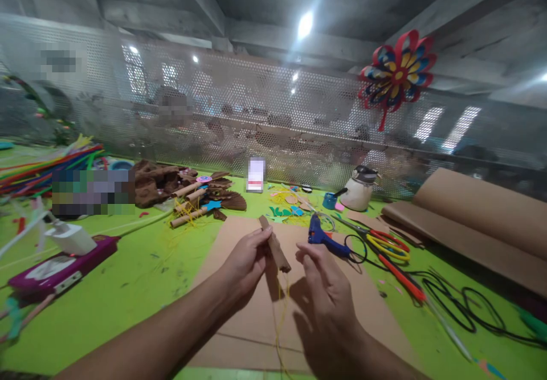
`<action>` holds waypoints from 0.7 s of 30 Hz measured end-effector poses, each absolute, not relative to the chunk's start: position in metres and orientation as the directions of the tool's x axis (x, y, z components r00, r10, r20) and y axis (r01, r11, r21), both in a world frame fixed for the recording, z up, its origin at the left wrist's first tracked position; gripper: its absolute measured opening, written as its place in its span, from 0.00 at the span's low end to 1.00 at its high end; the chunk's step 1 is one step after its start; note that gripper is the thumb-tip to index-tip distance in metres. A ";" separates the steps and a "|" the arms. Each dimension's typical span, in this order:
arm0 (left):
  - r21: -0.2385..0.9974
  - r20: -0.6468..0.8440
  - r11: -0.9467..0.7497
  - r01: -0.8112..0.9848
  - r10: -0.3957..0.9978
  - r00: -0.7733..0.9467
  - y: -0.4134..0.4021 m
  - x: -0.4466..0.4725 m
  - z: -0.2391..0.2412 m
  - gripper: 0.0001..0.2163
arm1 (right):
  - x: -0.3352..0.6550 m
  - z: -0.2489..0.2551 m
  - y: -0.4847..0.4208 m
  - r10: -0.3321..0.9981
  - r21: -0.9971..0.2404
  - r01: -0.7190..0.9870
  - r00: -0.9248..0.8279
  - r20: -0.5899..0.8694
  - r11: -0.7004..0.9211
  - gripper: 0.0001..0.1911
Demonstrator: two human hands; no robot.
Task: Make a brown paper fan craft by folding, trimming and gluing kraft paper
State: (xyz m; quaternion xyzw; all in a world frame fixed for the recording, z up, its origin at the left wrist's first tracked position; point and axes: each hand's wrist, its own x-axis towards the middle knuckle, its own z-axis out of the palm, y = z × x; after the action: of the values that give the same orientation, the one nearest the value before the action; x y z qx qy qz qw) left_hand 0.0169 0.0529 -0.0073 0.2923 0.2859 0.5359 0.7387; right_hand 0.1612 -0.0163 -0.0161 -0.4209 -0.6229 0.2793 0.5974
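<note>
My left hand [250,260] is closed on a small brown paper roll [277,248], pinched between thumb and fingers and tilted above a sheet of brown cardboard [239,317]. Yellow thread [280,323] hangs from the roll's lower end down over the cardboard. To the right of the roll, a short gap away, my right hand [325,283] has its fingers loosely bent and apart, with nothing visible in them. Just beyond that hand lies a blue glue gun [327,240] on the cardboard's far edge.
Red- and yellow-handled scissors [387,243], a red-handled tool [401,277] and black cable [465,306] lie on the right, near folded brown paper [482,220]. Finished paper rolls [188,215] and a purple power strip [64,266] are left. A perforated metal screen [256,106] stands behind.
</note>
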 end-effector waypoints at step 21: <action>0.697 -0.082 0.448 -0.559 0.825 0.559 0.049 0.018 0.002 0.20 | 0.168 -0.026 0.003 0.952 -0.950 0.100 0.047 0.302 0.296 0.09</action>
State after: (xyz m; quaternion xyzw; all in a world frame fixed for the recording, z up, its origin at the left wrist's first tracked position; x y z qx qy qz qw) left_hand 0.0176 0.0488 0.0021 0.3156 0.2106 0.4199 0.8245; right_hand 0.1676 0.0027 -0.0261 -0.4561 -0.5768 0.3792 0.5617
